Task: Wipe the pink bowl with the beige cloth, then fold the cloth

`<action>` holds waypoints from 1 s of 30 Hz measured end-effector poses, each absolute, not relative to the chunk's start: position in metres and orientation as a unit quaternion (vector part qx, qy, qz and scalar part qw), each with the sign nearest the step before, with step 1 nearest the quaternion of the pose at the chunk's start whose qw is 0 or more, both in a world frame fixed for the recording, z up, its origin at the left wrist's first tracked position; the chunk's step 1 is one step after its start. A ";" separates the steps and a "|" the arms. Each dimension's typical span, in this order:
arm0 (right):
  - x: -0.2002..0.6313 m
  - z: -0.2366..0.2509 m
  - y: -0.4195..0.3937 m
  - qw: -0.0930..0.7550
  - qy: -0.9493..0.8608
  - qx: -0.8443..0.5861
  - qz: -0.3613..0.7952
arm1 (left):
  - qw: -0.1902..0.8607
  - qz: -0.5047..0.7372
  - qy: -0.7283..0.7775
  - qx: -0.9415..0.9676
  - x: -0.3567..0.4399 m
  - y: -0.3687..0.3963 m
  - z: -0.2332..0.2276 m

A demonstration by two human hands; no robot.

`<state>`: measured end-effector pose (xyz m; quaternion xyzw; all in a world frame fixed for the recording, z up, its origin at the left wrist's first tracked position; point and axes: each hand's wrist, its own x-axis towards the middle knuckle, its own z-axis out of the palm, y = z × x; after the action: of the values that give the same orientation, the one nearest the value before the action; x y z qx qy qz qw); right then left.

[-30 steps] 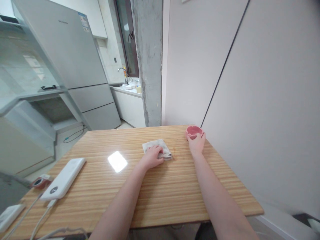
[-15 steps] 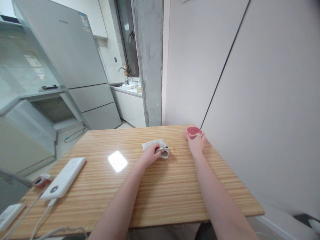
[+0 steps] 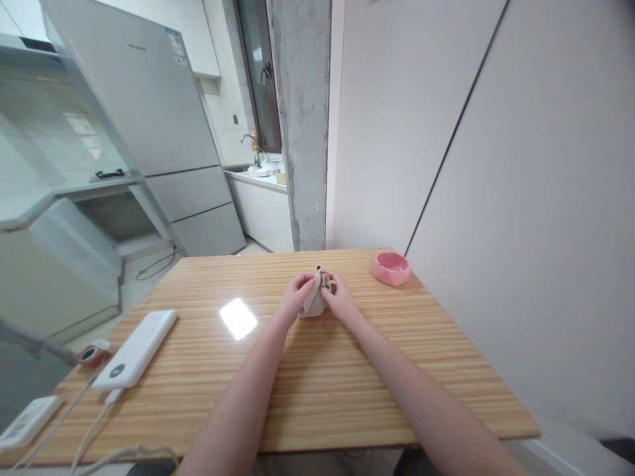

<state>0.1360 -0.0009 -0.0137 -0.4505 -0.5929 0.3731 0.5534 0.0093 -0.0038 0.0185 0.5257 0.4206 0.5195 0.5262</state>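
Fingers of my left hand (image 3: 292, 301) and right hand (image 3: 342, 302) pinched nearly closed on cloth (image 3: 312, 304), bunched upright between, neither nearer.

Left hand (image 3: 294, 299): bare, slender-fingered
Right hand (image 3: 343, 304): bare, slender-fingered like the left
Left forearm (image 3: 248, 387): bare, smooth-outlined, tapering toward the hand
Right forearm (image 3: 401, 370): bare, similarly tapered

Brightly lit; square white glare (image 3: 239, 318) is reflected off tabletop (image 3: 347, 396); soft shadows are cast there; outer edges are stretched.
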 end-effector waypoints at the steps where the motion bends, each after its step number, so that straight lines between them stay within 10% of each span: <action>1: 0.139 -0.014 0.002 0.558 -0.574 -0.454 0.392 | 0.523 0.527 0.425 0.518 0.009 -0.004 0.019; 8: 0.193 -0.018 0.034 0.612 -0.453 -0.535 0.366 | 0.379 0.613 0.531 0.445 -0.040 0.021 0.017; 16: 0.224 -0.031 0.044 0.425 -0.518 -0.697 0.254 | 0.201 0.306 0.752 0.548 -0.082 0.030 -0.002; 30: 0.220 -0.021 0.029 0.260 -0.626 -0.727 0.111 | 0.217 0.313 0.753 0.537 -0.074 0.024 0.003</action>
<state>0.2196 0.0292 -0.0212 -0.7265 -0.6260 0.1115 0.2605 -0.0742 0.0238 0.0032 0.5366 0.7531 0.3125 0.2173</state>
